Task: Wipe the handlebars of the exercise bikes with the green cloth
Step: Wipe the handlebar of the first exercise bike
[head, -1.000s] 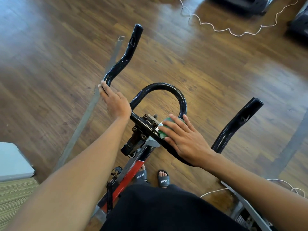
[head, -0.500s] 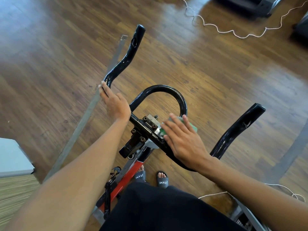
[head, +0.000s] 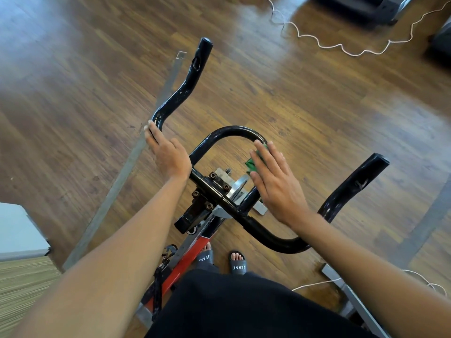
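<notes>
The exercise bike's black handlebars (head: 185,93) spread below me, with a centre loop (head: 231,130) and a right horn (head: 353,186). My right hand (head: 275,184) lies flat with straight fingers on the right side of the loop. It presses the green cloth (head: 251,164) against the bar, and only a corner of the cloth shows under the fingers. My left hand (head: 168,154) rests on the bend of the left horn, its fingers lying along the bar.
The bike's red frame (head: 192,254) runs down towards my sandalled feet (head: 236,262). A white cord (head: 341,47) snakes over the wooden floor near dark machine bases (head: 361,6). A grey floor strip (head: 117,184) lies at the left, and another metal frame (head: 353,298) at the lower right.
My right hand has slid the green cloth from the crossbar beside the clamp forward up the loop's right side. My left hand stays on the left bend.
</notes>
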{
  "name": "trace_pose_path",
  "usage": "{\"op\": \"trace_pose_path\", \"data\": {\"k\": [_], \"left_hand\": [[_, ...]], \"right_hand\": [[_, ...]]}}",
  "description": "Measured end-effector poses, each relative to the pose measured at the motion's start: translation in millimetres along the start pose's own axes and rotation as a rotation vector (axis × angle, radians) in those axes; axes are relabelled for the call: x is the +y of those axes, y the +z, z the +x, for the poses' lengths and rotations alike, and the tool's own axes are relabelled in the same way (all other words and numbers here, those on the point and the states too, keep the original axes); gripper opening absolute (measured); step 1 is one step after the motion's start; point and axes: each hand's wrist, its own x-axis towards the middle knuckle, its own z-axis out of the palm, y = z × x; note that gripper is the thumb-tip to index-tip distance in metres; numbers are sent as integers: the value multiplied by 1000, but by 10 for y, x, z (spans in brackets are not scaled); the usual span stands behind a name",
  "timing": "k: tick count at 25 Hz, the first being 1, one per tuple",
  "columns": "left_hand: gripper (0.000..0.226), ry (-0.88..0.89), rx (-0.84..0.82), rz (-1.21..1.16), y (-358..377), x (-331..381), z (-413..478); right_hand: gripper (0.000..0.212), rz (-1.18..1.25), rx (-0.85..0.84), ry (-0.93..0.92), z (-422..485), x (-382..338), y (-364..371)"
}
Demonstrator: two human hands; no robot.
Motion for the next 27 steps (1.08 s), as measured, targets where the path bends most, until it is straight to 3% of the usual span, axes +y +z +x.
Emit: {"op": "trace_pose_path", "data": {"k": [5,8,11,17,23,27], "left_hand": [[61,7,-24,-4,-7,-32,16],[57,22,-34,53,-103,-10,106],[44,170,-30,121,-231,112,477],[45,393,-453,394,-122,370,1112],[45,535,-390,399,-70,254,1111],[43,533,-393,395,-85,256,1108]], "right_hand": [[58,-70,34,126,-133,-243,151],[57,44,69,322,147,-299,110],[58,69,123,483,307,-346,113],[53,-170,266,721,696,-585,269],[50,-212,342,751,1065,-785,457],[49,-117,367,601,1185,-937,511]]}}
